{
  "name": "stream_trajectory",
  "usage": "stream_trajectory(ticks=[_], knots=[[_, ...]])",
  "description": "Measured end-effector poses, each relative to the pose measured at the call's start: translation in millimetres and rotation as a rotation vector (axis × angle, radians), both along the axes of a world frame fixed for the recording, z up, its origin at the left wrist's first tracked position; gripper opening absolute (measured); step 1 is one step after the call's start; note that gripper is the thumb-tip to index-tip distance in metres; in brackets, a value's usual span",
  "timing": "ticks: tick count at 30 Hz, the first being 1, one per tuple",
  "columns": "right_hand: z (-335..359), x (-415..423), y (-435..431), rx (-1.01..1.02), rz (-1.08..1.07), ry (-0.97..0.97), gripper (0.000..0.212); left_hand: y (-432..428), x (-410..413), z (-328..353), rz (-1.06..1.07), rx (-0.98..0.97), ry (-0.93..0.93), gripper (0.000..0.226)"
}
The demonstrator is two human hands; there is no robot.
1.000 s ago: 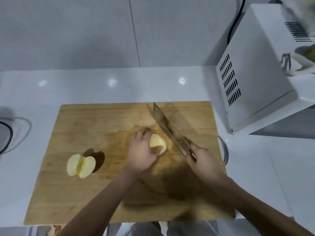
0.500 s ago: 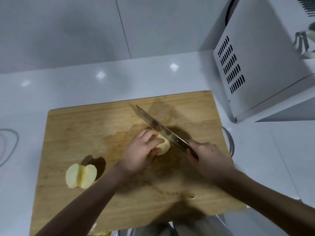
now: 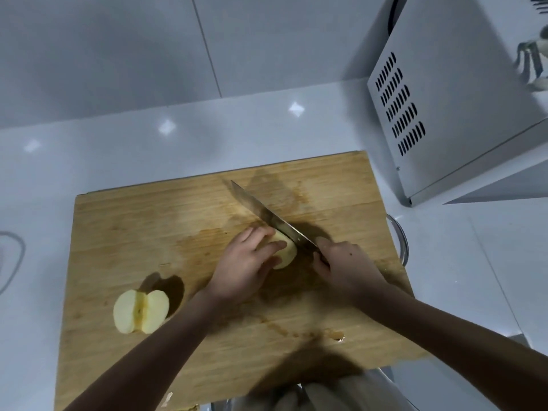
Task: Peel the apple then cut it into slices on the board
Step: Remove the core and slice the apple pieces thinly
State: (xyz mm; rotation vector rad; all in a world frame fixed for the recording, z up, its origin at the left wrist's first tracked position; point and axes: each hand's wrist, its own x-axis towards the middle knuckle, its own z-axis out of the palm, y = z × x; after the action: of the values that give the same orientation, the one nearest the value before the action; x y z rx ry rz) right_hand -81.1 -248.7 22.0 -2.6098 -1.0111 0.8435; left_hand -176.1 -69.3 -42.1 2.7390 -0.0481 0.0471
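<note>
Apple piece (image 3: 286, 253): wet, slippery; left hand (image 3: 247, 266) pinches its sides, right hand (image 3: 345, 264) grips knife (image 3: 267, 216).

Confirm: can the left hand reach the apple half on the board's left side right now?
Probably yes. Only bare board lies between the left hand and the apple half. But it is holding the apple piece under the knife, so it must let go first.
</note>
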Motion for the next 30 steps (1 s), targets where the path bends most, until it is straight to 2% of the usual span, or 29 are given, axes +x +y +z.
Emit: stream_trajectory(ticks=[4,6,17,22,27,30], knots=[[13,-4,-12,0.014,-0.004,-0.056,0.010,0,1,-3,-0.024,0.004,-0.036,0.033],[20,-7,-18,0.020,0.006,-0.071,0.016,0,2,-4,-0.032,0.004,-0.055,0.032],[14,-13,-8,-0.049,0.028,-0.035,0.006,0,2,-3,-0.047,0.003,-0.075,0.030],[-1,-8,5,-0.042,-0.006,-0.044,0.012,-1,3,-2,-0.042,0.021,-0.043,0.033],[15,-11,-11,0.022,-0.018,-0.044,0.007,0,1,-4,-0.044,0.013,-0.046,0.032],[25,-14,-16,0.013,0.024,-0.048,0.014,0,0,-6,-0.043,0.013,-0.047,0.031]])
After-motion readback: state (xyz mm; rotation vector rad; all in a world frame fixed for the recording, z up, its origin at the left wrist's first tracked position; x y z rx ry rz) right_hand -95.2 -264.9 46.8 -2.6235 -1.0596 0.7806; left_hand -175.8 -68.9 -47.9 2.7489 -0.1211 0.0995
